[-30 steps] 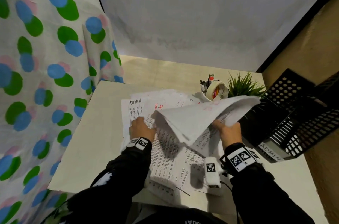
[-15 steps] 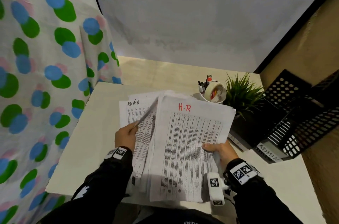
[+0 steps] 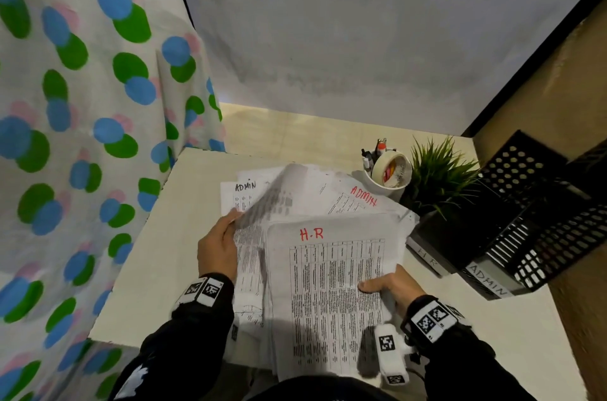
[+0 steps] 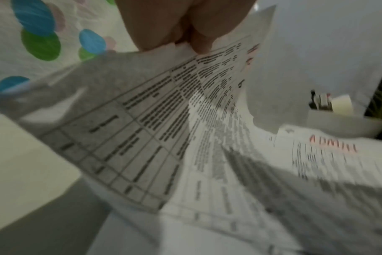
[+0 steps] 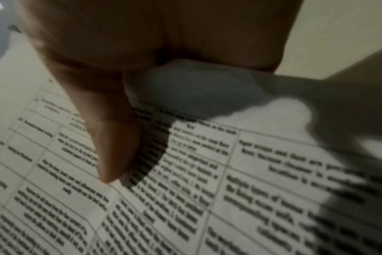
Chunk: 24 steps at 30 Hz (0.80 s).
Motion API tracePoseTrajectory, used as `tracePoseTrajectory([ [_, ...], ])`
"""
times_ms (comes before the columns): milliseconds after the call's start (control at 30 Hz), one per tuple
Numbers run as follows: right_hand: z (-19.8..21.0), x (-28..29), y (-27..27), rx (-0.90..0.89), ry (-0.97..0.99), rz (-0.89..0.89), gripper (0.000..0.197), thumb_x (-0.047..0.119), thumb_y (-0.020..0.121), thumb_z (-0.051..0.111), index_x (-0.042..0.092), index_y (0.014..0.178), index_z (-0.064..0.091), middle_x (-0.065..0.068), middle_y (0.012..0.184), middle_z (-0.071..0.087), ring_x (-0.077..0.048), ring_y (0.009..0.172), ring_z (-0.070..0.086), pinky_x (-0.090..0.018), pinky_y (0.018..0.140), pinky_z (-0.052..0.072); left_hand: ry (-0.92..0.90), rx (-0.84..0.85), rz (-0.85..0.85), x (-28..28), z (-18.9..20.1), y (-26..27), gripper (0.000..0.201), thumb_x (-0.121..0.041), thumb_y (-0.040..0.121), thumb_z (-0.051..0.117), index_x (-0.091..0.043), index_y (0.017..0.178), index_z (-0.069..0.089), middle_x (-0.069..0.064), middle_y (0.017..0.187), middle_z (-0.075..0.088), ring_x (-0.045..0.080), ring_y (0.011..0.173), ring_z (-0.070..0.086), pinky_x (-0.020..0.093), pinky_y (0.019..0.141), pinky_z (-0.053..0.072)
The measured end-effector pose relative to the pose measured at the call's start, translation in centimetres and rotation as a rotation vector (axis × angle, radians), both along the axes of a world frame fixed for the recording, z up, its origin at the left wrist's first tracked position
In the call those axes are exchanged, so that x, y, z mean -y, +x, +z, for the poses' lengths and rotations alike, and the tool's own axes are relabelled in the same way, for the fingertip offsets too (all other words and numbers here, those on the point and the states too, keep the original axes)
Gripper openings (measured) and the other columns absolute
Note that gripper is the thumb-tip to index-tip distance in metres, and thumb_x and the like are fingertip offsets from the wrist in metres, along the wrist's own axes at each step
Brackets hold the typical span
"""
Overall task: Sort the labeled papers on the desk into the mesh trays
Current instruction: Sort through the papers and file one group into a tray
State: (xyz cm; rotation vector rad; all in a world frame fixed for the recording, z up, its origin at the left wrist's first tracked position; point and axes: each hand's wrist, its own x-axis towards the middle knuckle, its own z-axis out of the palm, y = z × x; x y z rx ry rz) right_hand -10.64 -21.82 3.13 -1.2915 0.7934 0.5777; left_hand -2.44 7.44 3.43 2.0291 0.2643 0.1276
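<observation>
1. Mesh trays [image 3: 538,236]: these stand at the desk's right edge, with H.R and ADMIN tags on their fronts. The interiors are dark and cut off, so their contents cannot be determined.
2. Paper pile [image 3: 328,200]: loose ADMIN sheets fan across the desk [image 3: 154,269]. Risk: lifting one may drag its neighbours off the near edge.
3. H.R sheet [image 3: 335,302]: the right hand [image 3: 392,285] pinches its right edge, thumb on top. Sheets may lie beneath; the count is unclear.
4. Curled sheet [image 4: 155,131]: the left hand [image 3: 216,249] pinches its edge. Its label is blurred, so misfiling is possible.
</observation>
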Motion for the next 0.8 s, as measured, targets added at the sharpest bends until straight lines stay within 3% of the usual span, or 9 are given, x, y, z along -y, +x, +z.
tracePoseTrajectory([
  [67, -0.2, 0.3, 0.0, 0.041, 0.021, -0.03, 0.11, 0.018, 0.024, 0.092, 0.017, 0.124, 0.047, -0.015, 0.14, 0.048, -0.035, 0.135, 0.037, -0.07, 0.108, 0.015, -0.09, 0.01, 0.053, 0.4, 1.1, -0.6, 0.02, -0.003, 0.092, 0.05, -0.01, 0.088, 0.069, -0.002, 0.075, 0.065, 0.014, 0.076, 0.059, 0.001, 0.06, 0.041],
  [133, 1.2, 0.1, -0.1, 0.114, 0.057, -0.117, 0.098, 0.009, 0.036, 0.087, 0.017, 0.126, 0.049, -0.012, 0.13, 0.06, -0.032, 0.128, 0.047, -0.061, 0.112, 0.022, -0.244, -0.057, 0.016, 1.5, 2.1, -1.2, 0.021, -0.005, 0.087, 0.06, -0.015, 0.069, 0.065, -0.008, 0.057, 0.061, 0.008, 0.059, 0.055, 0.007, 0.055, 0.043],
  [267, 3.7, -0.2, 0.3, 0.151, 0.09, -0.216, 0.04, -0.009, 0.07, 0.06, 0.002, 0.108, 0.059, -0.005, 0.082, 0.073, -0.014, 0.079, 0.066, -0.045, 0.104, 0.035, -0.519, -0.27, -0.214, 3.9, 2.2, -2.6, 0.013, -0.01, 0.083, 0.066, -0.019, 0.086, 0.074, 0.006, 0.089, 0.076, 0.03, 0.087, 0.07, 0.044, 0.081, 0.056],
  [333, 3.4, 0.3, 0.6, 0.097, 0.093, -0.245, 0.037, -0.004, 0.07, 0.058, -0.004, 0.107, 0.056, -0.013, 0.091, 0.067, -0.024, 0.077, 0.063, -0.043, 0.082, 0.049, -0.503, -0.327, -0.293, 5.0, 2.3, -3.1, 0.011, -0.027, 0.086, 0.064, -0.021, 0.087, 0.073, 0.005, 0.092, 0.075, 0.029, 0.09, 0.069, 0.043, 0.084, 0.054],
  [433, 4.0, 0.5, 1.0, 0.066, 0.106, -0.314, 0.026, -0.002, 0.072, 0.06, 0.0, 0.098, 0.056, -0.016, 0.087, 0.064, -0.032, 0.07, 0.065, -0.033, 0.059, 0.051, -0.429, -0.372, -0.359, 6.1, 2.9, -3.7, 0.064, -0.075, 0.075, 0.047, -0.018, 0.1, 0.063, -0.001, 0.092, 0.043, 0.015, 0.096, 0.051, 0.034, 0.086, 0.042],
  [467, 4.2, 0.6, 1.2, 0.1, 0.065, -0.357, 0.022, -0.006, 0.077, 0.057, 0.0, 0.097, 0.057, -0.014, 0.084, 0.063, -0.032, 0.071, 0.064, -0.032, 0.057, 0.049, -0.434, -0.364, -0.361, 6.5, 3.6, -3.9, 0.071, -0.076, 0.075, 0.042, -0.018, 0.113, 0.059, -0.01, 0.124, 0.045, 0.013, 0.102, 0.048, 0.034, 0.091, 0.039],
  [533, 4.2, 0.6, 1.9, 0.239, -0.033, -0.461, 0.035, -0.018, 0.077, 0.053, -0.001, 0.108, 0.056, -0.012, 0.087, 0.063, -0.028, 0.081, 0.067, -0.032, 0.059, 0.05, -0.486, -0.326, -0.386, 7.3, 4.4, -3.9, 0.068, -0.073, 0.072, 0.053, -0.015, 0.107, 0.061, -0.003, 0.107, 0.063, 0.017, 0.099, 0.059, 0.037, 0.089, 0.046],
  [667, 5.1, 0.8, 3.2, 0.474, -0.145, -0.511, 0.063, -0.028, 0.069, 0.052, 0.003, 0.124, 0.047, -0.013, 0.107, 0.063, -0.031, 0.099, 0.062, -0.043, 0.082, 0.052, -0.383, -0.196, -0.336, 9.1, 6.5, -3.2, 0.016, -0.025, 0.078, 0.071, -0.026, 0.092, 0.063, 0.005, 0.097, 0.07, 0.011, 0.084, 0.069, 0.037, 0.079, 0.059],
  [800, 7.1, 0.6, 3.5, 0.558, -0.208, -0.457, 0.036, -0.021, 0.069, 0.062, 0.006, 0.093, 0.061, 0.0, 0.081, 0.075, -0.033, 0.092, 0.064, -0.048, 0.086, 0.051, -0.31, 0.069, -0.35, 9.6, 7.7, -2.4, 0.028, -0.012, 0.083, 0.066, -0.036, 0.097, 0.063, -0.006, 0.093, 0.067, -0.001, 0.083, 0.064, 0.023, 0.075, 0.057],
])
